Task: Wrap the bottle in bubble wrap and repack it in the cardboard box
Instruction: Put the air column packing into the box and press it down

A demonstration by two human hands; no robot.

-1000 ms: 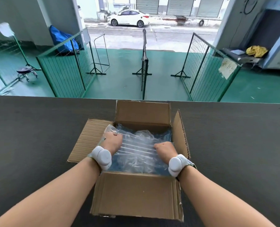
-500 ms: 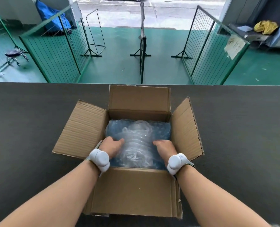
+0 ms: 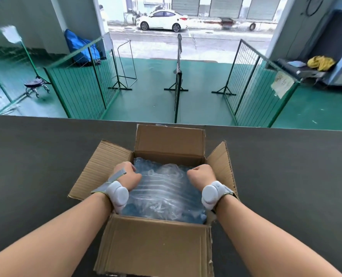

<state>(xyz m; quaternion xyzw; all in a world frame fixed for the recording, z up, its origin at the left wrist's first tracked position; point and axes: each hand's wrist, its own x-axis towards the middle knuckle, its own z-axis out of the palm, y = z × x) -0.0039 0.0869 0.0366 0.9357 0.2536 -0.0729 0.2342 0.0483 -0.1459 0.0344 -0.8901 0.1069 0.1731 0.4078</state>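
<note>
My left hand and my right hand are both down inside the open cardboard box, one at each side of the bundle of bubble wrap that fills it. The fingers of each hand are curled under and pressed into the wrap. I cannot tell whether they truly pinch the plastic or just push on it with the knuckles, since the fingertips are hidden below the backs of my hands. The bottle is somewhere within that bundle, but only clear, bluish plastic shows, so its own shape is not plain to see.

The box stands on the dark bench, near the middle and close to the far edge. All four flaps are open: the far one upright, the left one lying out flat, the right one tilted outward, the near one hanging toward me.

A white sensor band sits on my left wrist and another white band on my right. Beyond the bench are green wire fences on a green floor, a small wheeled stool and a white car out in the street.
</note>
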